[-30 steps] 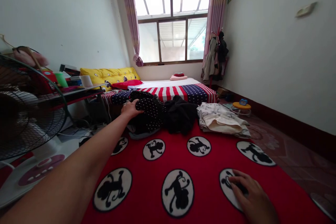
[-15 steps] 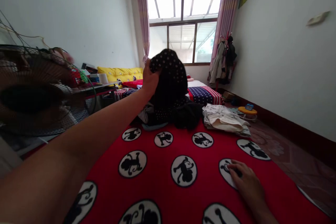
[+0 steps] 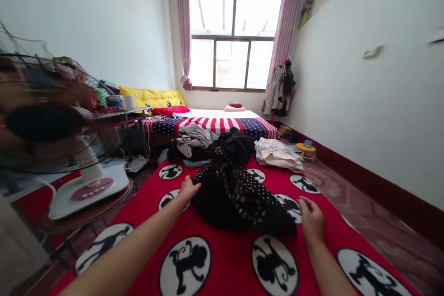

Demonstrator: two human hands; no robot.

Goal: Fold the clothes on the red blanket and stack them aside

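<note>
A black garment with small white dots (image 3: 239, 196) lies crumpled on the red blanket with black monkey circles (image 3: 222, 259). My left hand (image 3: 189, 189) grips its left edge, fingers closed on the cloth. My right hand (image 3: 311, 218) rests at the garment's right edge, fingers curled and touching the fabric. Behind it lies a heap of grey and black clothes (image 3: 211, 143), with a folded pale stack (image 3: 277, 153) to the right.
A standing fan (image 3: 65, 129) on a white base is close at the left. A cluttered table (image 3: 128, 111) stands behind it. Striped and starred bedding (image 3: 218, 125) runs toward the window. A small yellow stool (image 3: 305, 149) sits by the right wall; tiled floor lies to the right.
My left hand lifted the dotted garment off the heap, then brought it down toward me onto the blanket. My right hand moved up from the blanket to the garment's right edge.
</note>
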